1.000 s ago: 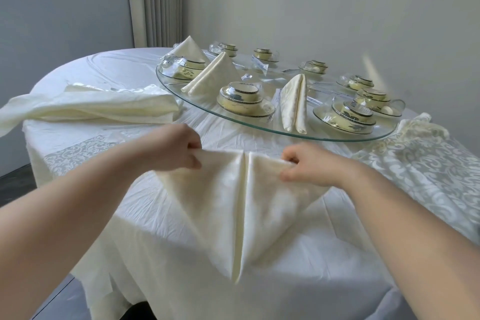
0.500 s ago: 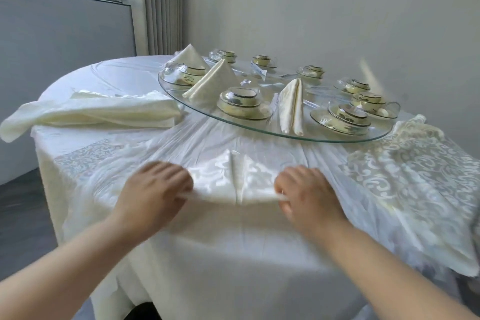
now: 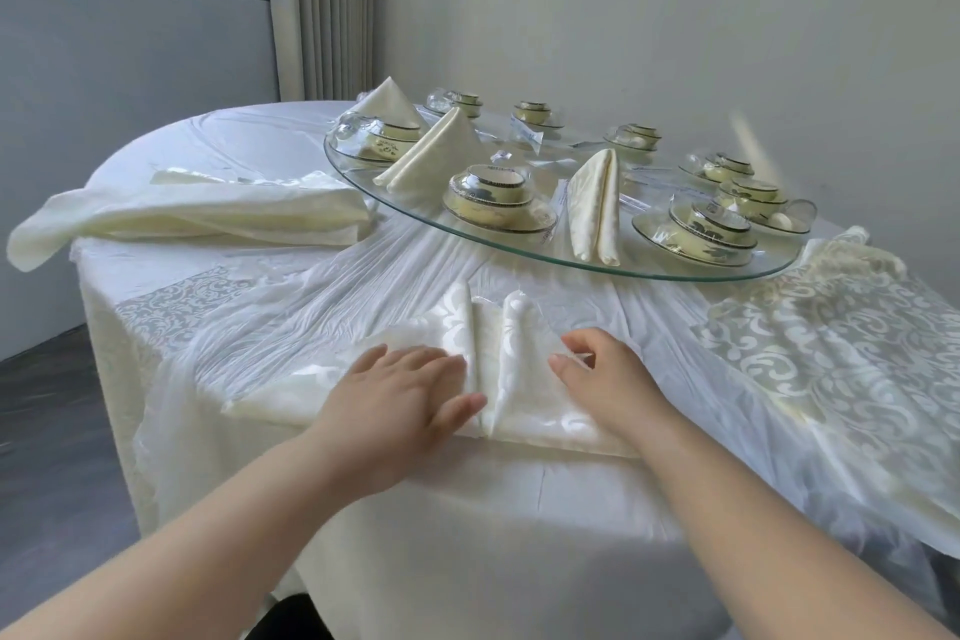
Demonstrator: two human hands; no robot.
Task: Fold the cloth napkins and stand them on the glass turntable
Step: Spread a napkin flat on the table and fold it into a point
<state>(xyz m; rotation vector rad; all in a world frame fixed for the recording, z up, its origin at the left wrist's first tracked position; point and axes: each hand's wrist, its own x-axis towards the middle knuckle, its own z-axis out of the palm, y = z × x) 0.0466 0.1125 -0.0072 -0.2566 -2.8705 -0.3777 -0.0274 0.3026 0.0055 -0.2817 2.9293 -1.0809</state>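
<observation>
Left: a heap of spare cream cloth napkins (image 3: 208,213). Centre: the left hand (image 3: 395,395) lies flat with straight fingers, pressing the cream damask napkin (image 3: 488,343) at the table's near edge. Right: the right hand (image 3: 608,379) curls at the right flap; whether it pinches cannot be told. The round glass turntable (image 3: 571,261) lies beyond. Crease both flaps symmetrically, probably, so the napkin stands.
</observation>
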